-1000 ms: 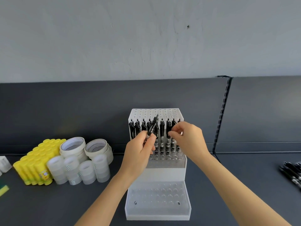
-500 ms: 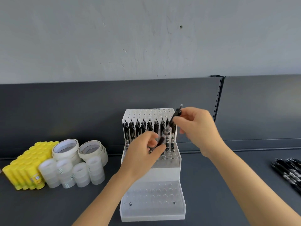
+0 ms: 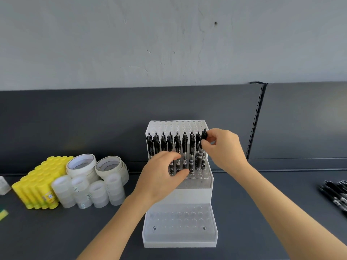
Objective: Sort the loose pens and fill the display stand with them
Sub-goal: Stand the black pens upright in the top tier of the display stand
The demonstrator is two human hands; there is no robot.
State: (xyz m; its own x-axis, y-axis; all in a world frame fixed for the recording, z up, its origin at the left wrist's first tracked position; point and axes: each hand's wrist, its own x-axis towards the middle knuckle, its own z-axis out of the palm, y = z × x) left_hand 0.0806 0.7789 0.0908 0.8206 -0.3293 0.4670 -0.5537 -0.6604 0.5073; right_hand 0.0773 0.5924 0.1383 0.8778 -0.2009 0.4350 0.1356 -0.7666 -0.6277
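A white tiered display stand (image 3: 180, 239) sits on the dark shelf in front of me. Its middle tier holds a row of black pens (image 3: 185, 147) standing upright. My right hand (image 3: 225, 151) pinches the top of one black pen (image 3: 203, 136) at the right end of that row, with its tip down in the stand. My left hand (image 3: 161, 177) hovers in front of the pens' lower barrels, fingers loosely curled, holding nothing. The lowest tier and the top tier show only bare holes. A pile of loose black pens (image 3: 336, 196) lies at the far right edge.
To the left stand yellow glue sticks (image 3: 37, 184), white tape rolls (image 3: 82, 164) and small clear tape rolls (image 3: 93, 194). A slotted upright (image 3: 255, 119) runs down the dark back panel behind the stand.
The pen passed from my left hand to my right, which carried it to the right end of the row and stood it upright. My left hand let go and dropped lower.
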